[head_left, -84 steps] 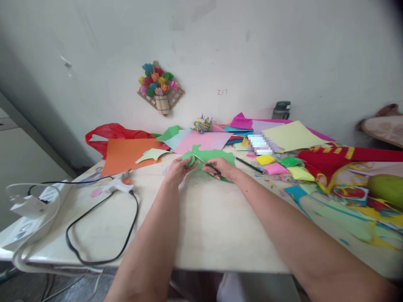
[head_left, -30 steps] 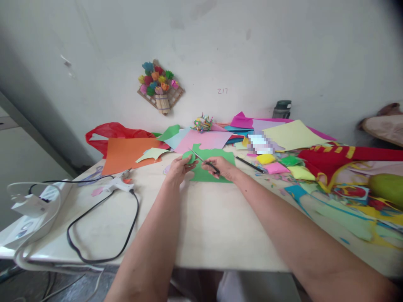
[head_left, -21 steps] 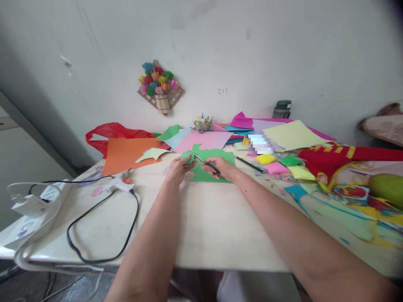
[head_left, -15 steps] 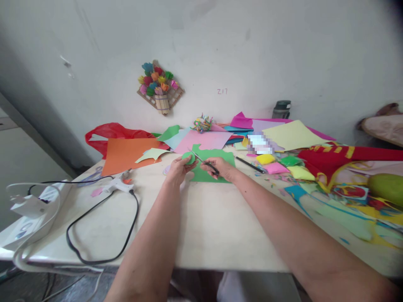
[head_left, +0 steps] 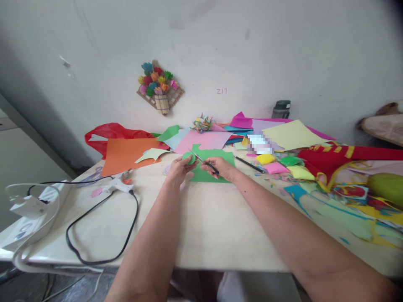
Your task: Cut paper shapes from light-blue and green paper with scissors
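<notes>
My left hand (head_left: 180,169) pinches a small rounded piece of green paper (head_left: 189,158) between thumb and fingers. The fingers of my right hand (head_left: 220,167) are closed round the handles of a pair of scissors (head_left: 204,162). Their blades point up and left and lie close by the green piece; whether the edges touch it I cannot tell. Beneath both hands a green sheet (head_left: 215,176) with an irregular cut upper edge lies on the table (head_left: 217,226). Just right of that sheet is a black pencil or pen (head_left: 249,164).
To the left lie a white glue gun (head_left: 119,184) with a looping black cord, a power strip (head_left: 34,218) and an orange sheet (head_left: 127,156). Colourful packets (head_left: 276,168), paper scraps (head_left: 343,218) and red cloth (head_left: 327,163) cover the right. A dark bottle (head_left: 281,110) stands behind.
</notes>
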The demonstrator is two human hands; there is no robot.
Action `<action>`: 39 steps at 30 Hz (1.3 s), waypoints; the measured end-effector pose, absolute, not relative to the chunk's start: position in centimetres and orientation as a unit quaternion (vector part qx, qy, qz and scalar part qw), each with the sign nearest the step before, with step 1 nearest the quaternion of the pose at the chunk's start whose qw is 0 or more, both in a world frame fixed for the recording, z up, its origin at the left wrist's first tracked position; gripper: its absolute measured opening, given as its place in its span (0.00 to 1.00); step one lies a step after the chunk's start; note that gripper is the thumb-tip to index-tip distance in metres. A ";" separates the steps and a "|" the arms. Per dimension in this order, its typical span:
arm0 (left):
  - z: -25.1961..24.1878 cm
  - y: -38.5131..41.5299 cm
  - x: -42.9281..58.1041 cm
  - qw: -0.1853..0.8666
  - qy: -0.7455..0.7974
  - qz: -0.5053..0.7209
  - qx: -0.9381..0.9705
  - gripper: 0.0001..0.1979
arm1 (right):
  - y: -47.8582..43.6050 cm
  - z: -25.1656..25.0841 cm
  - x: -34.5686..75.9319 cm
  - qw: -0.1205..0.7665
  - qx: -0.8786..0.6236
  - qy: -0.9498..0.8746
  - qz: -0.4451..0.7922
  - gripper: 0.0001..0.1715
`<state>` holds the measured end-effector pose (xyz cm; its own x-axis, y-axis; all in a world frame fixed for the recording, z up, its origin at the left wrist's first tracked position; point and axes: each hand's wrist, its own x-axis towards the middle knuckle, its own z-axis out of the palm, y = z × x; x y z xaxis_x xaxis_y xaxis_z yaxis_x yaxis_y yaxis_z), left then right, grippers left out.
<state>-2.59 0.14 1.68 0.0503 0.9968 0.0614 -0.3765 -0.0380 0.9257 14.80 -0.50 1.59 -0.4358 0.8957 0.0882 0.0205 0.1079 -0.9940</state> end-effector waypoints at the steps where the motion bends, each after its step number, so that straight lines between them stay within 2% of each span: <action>1: 1.6 0.2 -2.6 0.588 0.367 0.584 0.423 0.09 | -0.5 1.6 14.8 0.389 -0.362 -0.634 0.562 0.17; 39: 1.2 0.6 -3.0 0.575 0.362 0.597 0.427 0.09 | -0.6 1.7 14.7 0.383 -0.367 -0.634 0.563 0.19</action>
<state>-2.97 0.64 1.20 0.0253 0.9953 0.0939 -0.3767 -0.0776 0.9231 14.66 -0.64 1.68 -0.4364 0.8969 0.0719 0.0347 0.0966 -0.9947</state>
